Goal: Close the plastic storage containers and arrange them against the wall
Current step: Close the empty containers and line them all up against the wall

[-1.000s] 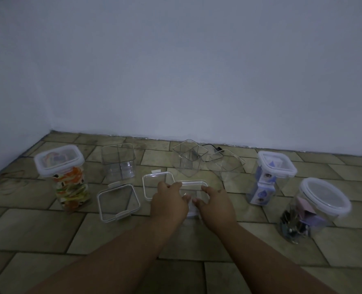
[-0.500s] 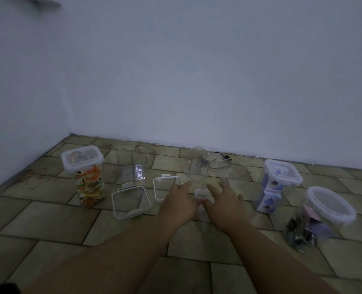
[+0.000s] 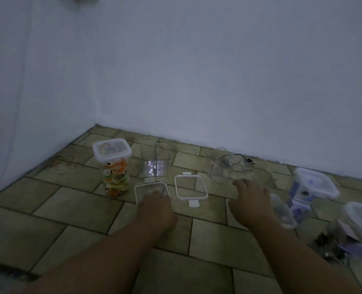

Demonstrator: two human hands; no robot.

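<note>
Left hand laid palm-down on square lid, fingers spread, not clamped. Right hand loose, fingers apart, over third lid, reaching toward tipped clear containers; contact w/ either not discernible. Lids incl. middle lid laid flat on floor, each probably just in front of its box for quick pairing. Open container upright, long axis vertical, mouth up, near back wall. Filled, lidded container upright toward floor's left corner; two more w/ lids at right edge.

No legible text, perhaps blur-hidden.
</note>
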